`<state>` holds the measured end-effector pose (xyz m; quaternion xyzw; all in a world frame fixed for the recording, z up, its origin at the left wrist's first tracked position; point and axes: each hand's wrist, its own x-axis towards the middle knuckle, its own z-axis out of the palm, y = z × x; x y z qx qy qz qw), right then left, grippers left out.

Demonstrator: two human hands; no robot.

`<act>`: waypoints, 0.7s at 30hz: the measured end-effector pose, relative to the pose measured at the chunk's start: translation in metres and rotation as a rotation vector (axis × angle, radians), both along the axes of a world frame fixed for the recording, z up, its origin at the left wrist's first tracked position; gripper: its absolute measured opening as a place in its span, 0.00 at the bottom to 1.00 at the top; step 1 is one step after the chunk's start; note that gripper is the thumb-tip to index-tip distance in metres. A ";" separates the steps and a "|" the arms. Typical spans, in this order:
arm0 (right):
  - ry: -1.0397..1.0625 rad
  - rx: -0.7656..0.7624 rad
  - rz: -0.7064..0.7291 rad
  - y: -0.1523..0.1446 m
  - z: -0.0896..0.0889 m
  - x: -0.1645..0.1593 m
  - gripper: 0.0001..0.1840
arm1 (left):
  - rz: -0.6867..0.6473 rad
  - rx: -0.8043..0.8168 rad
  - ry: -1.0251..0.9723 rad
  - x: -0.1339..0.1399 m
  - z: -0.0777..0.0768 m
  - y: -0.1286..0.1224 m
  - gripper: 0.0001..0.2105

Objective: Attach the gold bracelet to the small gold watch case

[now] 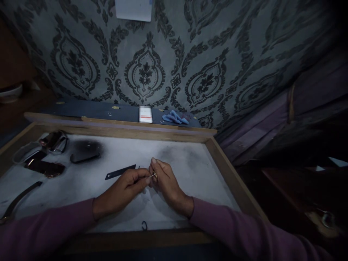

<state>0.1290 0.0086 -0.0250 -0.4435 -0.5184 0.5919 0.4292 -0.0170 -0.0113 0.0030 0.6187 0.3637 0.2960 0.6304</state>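
My left hand [123,190] is closed in a pinch on a thin, light metal piece [152,176], pin-like in shape. Against it, my right hand [167,183] is curled closed around a small gold-coloured metal piece [155,174], mostly hidden by the fingers. The two hands meet above the white work surface [190,206], and the fingertips are nearly touching. Just beyond my left hand lies a dark flat blade-like strip [119,172] with a hole at one end. Near the front edge is a small dark open ring [144,225].
A raised wooden frame [228,166] borders the surface. On the left lie a bracelet-like watch [45,168], dark shiny pieces [54,140], a clear round dish [20,154] and a curved strap [20,203]. Behind the frame are a small white box [145,114] and a blue cloth [175,117].
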 end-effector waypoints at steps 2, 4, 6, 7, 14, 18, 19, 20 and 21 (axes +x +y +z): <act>0.003 -0.008 -0.005 0.000 0.001 0.000 0.29 | 0.003 -0.018 -0.001 0.000 0.001 0.000 0.11; 0.011 -0.018 -0.004 0.000 0.002 -0.001 0.29 | 0.007 -0.039 -0.001 0.000 0.001 -0.001 0.11; 0.024 -0.035 0.000 0.000 0.002 -0.001 0.29 | 0.011 -0.058 -0.002 -0.001 -0.001 -0.001 0.11; 0.030 -0.049 0.003 -0.001 0.002 -0.001 0.29 | 0.014 -0.069 -0.002 -0.001 -0.002 -0.001 0.11; 0.127 -0.162 0.022 0.000 0.002 -0.002 0.28 | 0.027 -0.202 -0.074 -0.003 -0.013 -0.001 0.13; 0.145 -0.181 0.026 0.001 -0.001 -0.003 0.27 | 0.025 -0.237 -0.104 -0.003 -0.015 0.000 0.13; 0.148 -0.186 0.026 0.001 -0.001 -0.003 0.27 | 0.026 -0.243 -0.106 -0.003 -0.015 0.000 0.13; 0.151 -0.191 0.026 0.001 -0.002 -0.003 0.26 | 0.029 -0.248 -0.108 -0.003 -0.015 0.001 0.13; 0.153 -0.195 0.027 0.001 -0.002 -0.003 0.26 | 0.030 -0.250 -0.106 -0.003 -0.016 0.001 0.13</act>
